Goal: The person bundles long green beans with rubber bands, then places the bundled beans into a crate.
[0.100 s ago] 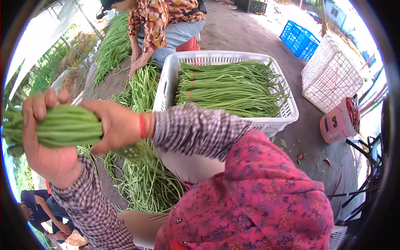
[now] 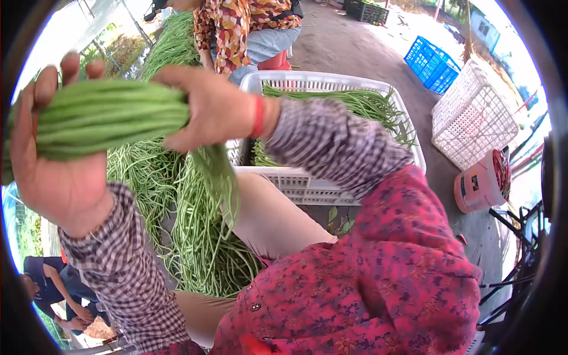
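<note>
A thick bundle of long green beans is held up at the left. My left hand is wrapped round its far left end, palm turned toward the camera, fingers blurred. My right hand, with a red band at the wrist, grips the bundle's right end. Bean ends hang below my right hand. Under the bundle, loose beans are heaped on the ground beside my legs. A white basket behind my right forearm holds more beans laid lengthwise.
A person in a patterned shirt sits beyond the basket; another person is at the lower left. To the right are a blue crate, a white crate, a pink bucket and a black metal frame.
Both hands and the bundle have moved up and to the right. My right forearm now covers more of the basket. The nearby person's hands are hidden now.
</note>
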A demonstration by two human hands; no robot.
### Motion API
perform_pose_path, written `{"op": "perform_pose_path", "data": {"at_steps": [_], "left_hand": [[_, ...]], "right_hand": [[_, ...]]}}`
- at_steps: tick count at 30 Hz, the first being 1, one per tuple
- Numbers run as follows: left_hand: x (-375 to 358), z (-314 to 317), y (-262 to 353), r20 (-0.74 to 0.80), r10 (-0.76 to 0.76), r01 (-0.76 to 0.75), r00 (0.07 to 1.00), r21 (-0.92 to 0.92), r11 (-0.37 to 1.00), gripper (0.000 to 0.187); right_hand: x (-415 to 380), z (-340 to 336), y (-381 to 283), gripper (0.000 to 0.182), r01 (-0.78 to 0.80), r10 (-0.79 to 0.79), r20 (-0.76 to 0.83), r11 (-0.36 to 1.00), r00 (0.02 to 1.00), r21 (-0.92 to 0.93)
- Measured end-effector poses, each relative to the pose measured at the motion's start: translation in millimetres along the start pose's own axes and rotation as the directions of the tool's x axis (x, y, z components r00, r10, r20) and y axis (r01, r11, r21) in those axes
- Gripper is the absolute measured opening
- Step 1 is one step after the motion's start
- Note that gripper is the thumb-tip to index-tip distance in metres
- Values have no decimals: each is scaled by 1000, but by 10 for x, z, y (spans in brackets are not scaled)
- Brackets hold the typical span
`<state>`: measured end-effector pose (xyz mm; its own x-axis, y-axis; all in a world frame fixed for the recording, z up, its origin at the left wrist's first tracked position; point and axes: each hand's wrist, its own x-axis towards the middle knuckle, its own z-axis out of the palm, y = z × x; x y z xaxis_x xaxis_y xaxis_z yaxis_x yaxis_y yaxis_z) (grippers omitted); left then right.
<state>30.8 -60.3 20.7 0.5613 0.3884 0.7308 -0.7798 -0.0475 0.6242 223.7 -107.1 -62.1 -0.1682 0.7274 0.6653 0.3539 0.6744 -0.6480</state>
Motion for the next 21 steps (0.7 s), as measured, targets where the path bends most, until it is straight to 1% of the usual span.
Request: {"op": "perform_pose_path", "data": {"at_steps": [1,2,3,4,5,6,7,8,9,10,11,12,13,14,15,16,17,18,19,20,21], "left_hand": [[119,157,-53,-126,76,-77,989,-2,997,14],[227,222,-121,-253,140,-145,957,-1,989,14],[368,-43,-100,-137,47,-64,989,-121,991,17],[425,-148,-261,-48,34,-46,998,-281,959,18],[482,-253,-421,42,20,0,999,-428,904,20],[502,-215,-618,71,23,12,997,-446,895,18],[523,-192,-783,100,24,26,995,-464,886,17],[550,-225,-916,130,25,41,991,-482,875,15],[581,-479,-930,134,-49,100,990,-406,908,14],[568,-649,-1014,63,-50,65,997,-261,963,13],[515,-822,-1162,-8,-33,32,999,-110,993,13],[444,-958,-1328,-75,-2,6,997,47,999,13],[333,-925,-1563,-126,-168,194,978,236,952,16],[199,-826,-1843,-207,-315,374,926,400,837,19],[30,-793,-2121,-233,-408,469,883,378,798,22],[-138,-815,-2352,-256,-492,555,832,359,751,24],[-314,-868,-2504,-222,-565,602,795,409,686,26],[-458,-929,-2624,-191,-633,638,750,462,617,27],[-583,-1059,-2743,-213,-649,638,730,553,536,28],[-672,-1165,-2791,-239,-664,632,709,633,447,29],[-689,-1177,-2771,-263,-654,583,709,739,336,30]], "right_hand": [[35,-333,-55,54,26,-22,25,988,999,-152],[13,-658,-300,57,-65,78,30,951,997,-302],[41,-974,-197,56,-99,113,112,987,987,-125],[47,-1335,-728,51,-169,294,212,871,932,-461],[-42,-1536,-586,57,-21,111,187,906,976,-424],[-117,-1680,-713,56,-120,217,165,881,962,-458],[-167,-1767,-857,56,-253,371,92,775,924,-580],[-216,-1854,-1001,55,-366,513,15,632,858,-683],[-329,-2037,-957,54,-367,572,7,535,820,-761],[-441,-2222,-914,54,-352,629,-2,432,777,-830],[-705,-2432,-547,52,-464,675,-142,324,724,-824],[-1024,-2334,-306,50,-495,566,-137,547,813,-675],[-1230,-2284,-38,48,-585,681,-96,537,726,-608],[-1417,-2140,229,50,-533,718,-93,417,689,-736],[-1842,-1952,692,52,-631,672,-179,523,718,-573],[-2024,-1732,913,53,-650,768,-131,423,627,-631],[-2369,-1581,1326,63,-805,919,-47,316,390,-502],[-2540,-1409,1467,69,-769,931,24,315,364,-556],[-2740,-1352,1673,69,-702,882,-15,364,471,-612],[-2709,-1377,1702,70,-719,892,-8,360,453,-595],[-2638,-1430,1693,70,-734,902,2,353,432,-580]]}}
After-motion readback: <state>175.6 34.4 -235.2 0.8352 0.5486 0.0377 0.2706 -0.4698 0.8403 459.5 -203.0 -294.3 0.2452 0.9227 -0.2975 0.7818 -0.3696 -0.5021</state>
